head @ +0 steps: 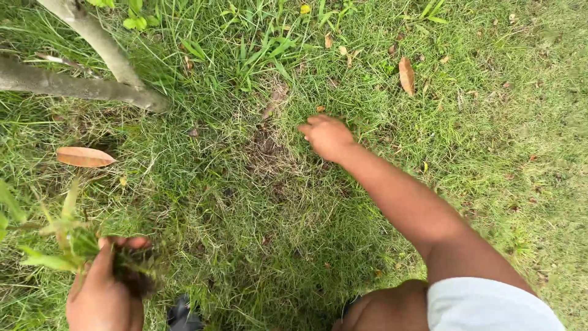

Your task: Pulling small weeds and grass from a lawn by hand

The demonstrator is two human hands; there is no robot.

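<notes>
My left hand (pixel 104 291) is at the lower left, closed around a bunch of pulled weeds (pixel 92 248) with green leaves pointing left and dark, soil-covered roots to the right. My right hand (pixel 327 136) reaches forward over the grass with its fingers curled down at the turf, beside a patch of bare, dry thatch (pixel 266 150). I cannot tell whether it grips any blades. A white sleeve (pixel 487 304) covers my right upper arm.
Two grey tree stems (pixel 92 67) rise at the upper left. Dry brown leaves lie on the grass, one at the left (pixel 84 157) and one at the upper right (pixel 406 75). A dark shoe tip (pixel 182 314) shows at the bottom edge.
</notes>
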